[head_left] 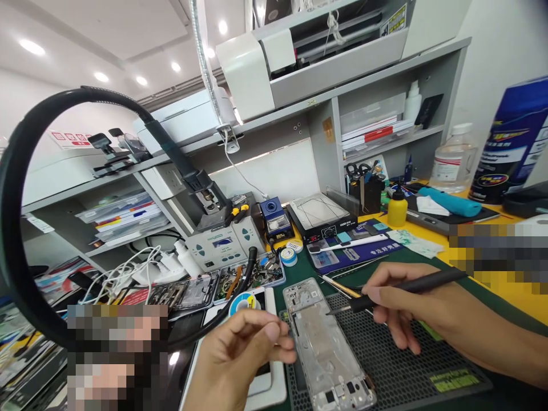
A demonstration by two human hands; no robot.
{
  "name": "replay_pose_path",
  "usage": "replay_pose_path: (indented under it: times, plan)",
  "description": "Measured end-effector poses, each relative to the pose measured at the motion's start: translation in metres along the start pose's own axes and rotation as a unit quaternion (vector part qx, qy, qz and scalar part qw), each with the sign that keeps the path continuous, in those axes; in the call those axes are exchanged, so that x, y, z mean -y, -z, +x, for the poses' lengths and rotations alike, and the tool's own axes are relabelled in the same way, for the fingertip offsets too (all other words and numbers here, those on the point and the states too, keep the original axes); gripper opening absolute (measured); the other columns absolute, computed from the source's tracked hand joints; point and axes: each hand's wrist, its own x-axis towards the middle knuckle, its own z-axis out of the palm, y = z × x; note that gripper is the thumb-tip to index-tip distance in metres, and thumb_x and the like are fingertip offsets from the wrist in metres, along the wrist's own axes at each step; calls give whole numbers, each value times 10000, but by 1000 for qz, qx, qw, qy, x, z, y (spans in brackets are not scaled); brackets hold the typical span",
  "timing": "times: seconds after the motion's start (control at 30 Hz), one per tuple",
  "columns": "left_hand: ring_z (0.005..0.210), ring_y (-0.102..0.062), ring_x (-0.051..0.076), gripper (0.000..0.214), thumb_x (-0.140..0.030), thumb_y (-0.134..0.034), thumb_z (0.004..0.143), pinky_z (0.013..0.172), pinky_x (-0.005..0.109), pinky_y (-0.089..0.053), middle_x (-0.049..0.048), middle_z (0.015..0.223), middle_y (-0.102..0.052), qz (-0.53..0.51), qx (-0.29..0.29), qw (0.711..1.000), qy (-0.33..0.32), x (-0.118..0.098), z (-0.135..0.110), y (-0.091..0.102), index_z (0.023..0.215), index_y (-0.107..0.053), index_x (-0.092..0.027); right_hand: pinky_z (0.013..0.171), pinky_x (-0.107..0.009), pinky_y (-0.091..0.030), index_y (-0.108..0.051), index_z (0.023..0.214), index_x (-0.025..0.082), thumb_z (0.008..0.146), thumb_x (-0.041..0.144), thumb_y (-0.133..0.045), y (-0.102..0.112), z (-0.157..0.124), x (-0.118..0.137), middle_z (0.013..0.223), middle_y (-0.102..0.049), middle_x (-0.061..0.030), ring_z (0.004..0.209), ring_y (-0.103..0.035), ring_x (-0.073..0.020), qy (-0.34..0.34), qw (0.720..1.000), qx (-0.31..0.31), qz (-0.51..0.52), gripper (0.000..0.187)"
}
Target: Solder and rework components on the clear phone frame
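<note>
Here's the bench [514, 306], and on it a black honeycomb mat [398, 365]; lying flat on that, inner face up, a bare phone frame [314, 337]. Right hand [398, 302] in from the side, its grip pinching a black-handled, thin-bladed tool [436, 278], tip right at the frame's long edge, contact too close to call. Left hand [244, 354] just beside the opposite edge, thumb and fingertips bunched; can't tell whether anything's pinched. Best played, I'd say: left steadying the frame, blade low, strokes short.
</note>
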Motion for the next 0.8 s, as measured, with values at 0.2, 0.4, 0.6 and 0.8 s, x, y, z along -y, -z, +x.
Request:
replay_pose_path:
  times: [0.2,0.4,0.6,0.8]
  plan:
    - [680,-765,212,380,-433,-1023,634,694,333,-670,85,741,-804,28,61,997,22,16,26,-13,740,-807,-139,375,-201,-559,-726,809,187,814,485,-914,3,4,-2,658,-757,-2,443,-697,-145,-30,999,-10,3,353]
    - [618,-623,126,218,-355,-901,781,589,209,-498,40,698,-747,106,88,990,23,24,31,-15,744,-796,-168,388,-186,-553,-729,838,189,871,540,-857,4,2,-2,681,-755,-7,461,-707,-139,-47,999,-16,10,375]
    - [671,-570,156,187,-384,-830,821,618,248,-408,37,713,-715,181,68,981,-23,37,33,-3,754,-800,-212,370,-184,-536,-746,792,190,814,488,-913,4,-1,-5,664,-758,-20,454,-706,-157,-57,998,-18,9,342]
    - [669,-567,158,193,-398,-845,803,612,250,-401,31,697,-704,181,55,982,-14,35,29,-1,737,-804,-222,391,-176,-553,-780,808,205,862,389,-889,7,-2,-7,697,-785,-26,481,-729,-163,-50,999,-7,8,220]
